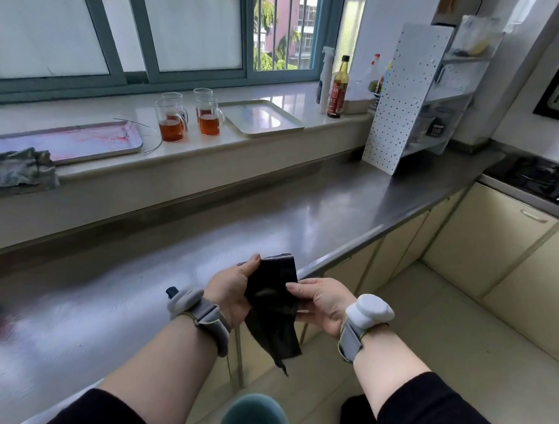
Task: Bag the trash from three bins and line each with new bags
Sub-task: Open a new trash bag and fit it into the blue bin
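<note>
A folded black trash bag (273, 297) hangs between both hands just past the edge of the steel counter (176, 240). My left hand (231, 288) grips its left side, thumb on top. My right hand (321, 302) pinches the right edge. The bag's lower end droops loose towards the floor. Below it, at the bottom edge of the view, the rim of a teal bin (255, 412) shows, most of it cut off. A dark shape (356, 414) sits beside it on the floor.
On the windowsill stand several glass mugs of amber liquid (186, 118), two trays (265, 117) and bottles (338, 87). A white pegboard rack (405, 99) leans at the counter's far end. A grey rag (21, 169) lies left. Cream cabinets (492, 251) and a black hob (532, 181) sit right.
</note>
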`<state>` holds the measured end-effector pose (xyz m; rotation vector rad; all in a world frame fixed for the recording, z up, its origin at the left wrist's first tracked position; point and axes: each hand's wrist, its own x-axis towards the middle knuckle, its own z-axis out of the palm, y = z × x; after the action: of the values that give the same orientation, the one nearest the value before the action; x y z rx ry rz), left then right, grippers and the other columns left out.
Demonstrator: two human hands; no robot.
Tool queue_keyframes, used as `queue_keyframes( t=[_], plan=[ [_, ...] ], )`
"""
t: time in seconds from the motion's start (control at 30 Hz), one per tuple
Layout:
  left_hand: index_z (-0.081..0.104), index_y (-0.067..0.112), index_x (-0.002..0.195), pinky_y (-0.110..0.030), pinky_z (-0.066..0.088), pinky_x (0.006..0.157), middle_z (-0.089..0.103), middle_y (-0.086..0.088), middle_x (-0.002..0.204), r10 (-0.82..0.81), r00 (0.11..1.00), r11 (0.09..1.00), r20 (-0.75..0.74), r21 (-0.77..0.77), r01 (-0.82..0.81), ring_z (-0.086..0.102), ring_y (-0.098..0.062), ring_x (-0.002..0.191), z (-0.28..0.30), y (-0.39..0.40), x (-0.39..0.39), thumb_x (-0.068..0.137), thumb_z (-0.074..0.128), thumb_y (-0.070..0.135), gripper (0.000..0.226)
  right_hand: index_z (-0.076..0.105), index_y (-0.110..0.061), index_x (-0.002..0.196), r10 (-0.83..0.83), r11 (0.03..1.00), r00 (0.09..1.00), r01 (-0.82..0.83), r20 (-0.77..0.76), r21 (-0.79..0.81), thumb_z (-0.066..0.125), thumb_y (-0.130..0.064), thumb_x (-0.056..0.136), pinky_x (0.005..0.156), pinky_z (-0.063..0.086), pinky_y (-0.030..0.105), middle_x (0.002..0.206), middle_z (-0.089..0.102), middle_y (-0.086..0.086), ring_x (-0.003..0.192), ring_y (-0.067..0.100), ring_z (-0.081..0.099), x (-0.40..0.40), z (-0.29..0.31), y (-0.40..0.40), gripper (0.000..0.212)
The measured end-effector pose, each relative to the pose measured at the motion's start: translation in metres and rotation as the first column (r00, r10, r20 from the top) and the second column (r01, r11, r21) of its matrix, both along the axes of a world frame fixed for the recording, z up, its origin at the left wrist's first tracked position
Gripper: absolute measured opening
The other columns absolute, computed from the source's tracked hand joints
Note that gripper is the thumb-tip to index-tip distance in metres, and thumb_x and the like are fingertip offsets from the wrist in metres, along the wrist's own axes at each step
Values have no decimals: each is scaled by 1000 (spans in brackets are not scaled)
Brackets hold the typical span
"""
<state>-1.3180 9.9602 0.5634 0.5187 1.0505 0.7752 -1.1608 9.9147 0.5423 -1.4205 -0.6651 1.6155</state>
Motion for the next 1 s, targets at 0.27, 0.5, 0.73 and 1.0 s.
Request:
queue_keyframes(
  t=[0.27, 0.5, 0.73, 1.0],
  plan=[
    [70, -1, 104, -42, 53, 87, 71, -19, 105, -136, 964, 981, -228, 108, 164, 67, -29, 93, -7, -13, 19, 84, 69, 9, 21, 69, -2, 84, -167, 983, 986, 166, 7, 76, 71, -15, 84, 58, 53, 27, 74, 70, 9, 66, 20, 65, 13, 8, -3, 13],
    [68, -4, 100, -39, 57, 76, 71, -18, 94, -77, 972, 984, -221, 141, 110, 68, -28, 82, -7, -7, 27, 85, 70, 15, 24, 70, -4, 88, -92, 990, 995, 95, -30, 106, 69, -10, 84, 62, 55, 30, 79, 71, 8, 73, 20, 67, 22, 11, -7, 7],
    [67, -3, 92, -55, 54, 87, 68, -24, 91, -62, 952, 982, -300, 152, 112, 67, -37, 84, -13, -10, 32, 86, 71, 30, 34, 69, -5, 81, -198, 975, 980, 196, 4, 106, 68, -24, 87, 58, 54, 29, 79, 70, 10, 72, 22, 66, 22, 4, -2, 19],
    [62, 9, 95, -29, 51, 63, 64, -7, 89, -56, 879, 967, -473, 193, 165, 62, -20, 76, -21, -9, 30, 75, 81, 22, 30, 66, -8, 75, -220, 968, 975, 213, 43, 130, 67, -28, 88, 48, 50, 23, 72, 66, 6, 65, 18, 61, 28, 3, -1, 24]
  ],
)
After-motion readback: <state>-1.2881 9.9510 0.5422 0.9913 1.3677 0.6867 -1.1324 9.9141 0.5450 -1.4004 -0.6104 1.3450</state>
